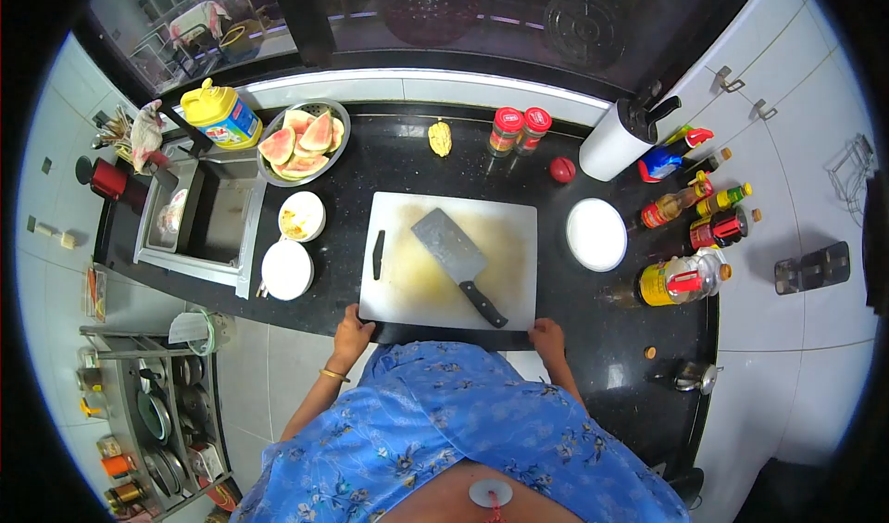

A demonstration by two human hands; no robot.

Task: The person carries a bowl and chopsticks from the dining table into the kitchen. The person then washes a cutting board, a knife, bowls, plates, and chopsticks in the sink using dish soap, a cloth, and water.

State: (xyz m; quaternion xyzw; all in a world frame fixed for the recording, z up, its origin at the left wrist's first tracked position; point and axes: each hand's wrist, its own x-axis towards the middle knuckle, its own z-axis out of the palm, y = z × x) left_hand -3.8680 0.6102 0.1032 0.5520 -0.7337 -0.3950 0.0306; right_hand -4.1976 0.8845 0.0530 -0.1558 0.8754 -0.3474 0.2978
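Cutting board [407, 287] bearing cleaver [452, 249]

White board, mid-countertop [597, 338], black. Left hand [353, 334], right hand [548, 340] at its near corners; grips partly hidden, cannot be told. Far: dark window [514, 18], view beyond indistinct.

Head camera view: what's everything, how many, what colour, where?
counter: one, black, middle
cutting board: one, white, on counter
cleaver: one, grey, on board
watermelon pieces: several, red, in metal bowl
sink: one, grey, left
jug: one, yellow, behind sink
bowls: two, white, left of board
knobbly thing: one, yellow, behind board
jars: two, red-lidded, back right
round thing: one, red, beside jars
round dish: one, white, right of board
knife block: one, white, right
bottles: several, mixed colours, far right
metal vessel: one, silver, near right
rack: one, grey, lower left
window: one, dark, back
garment: one, blue, bottom
left hand: one, by board's near left corner
right hand: one, by board's near right corner
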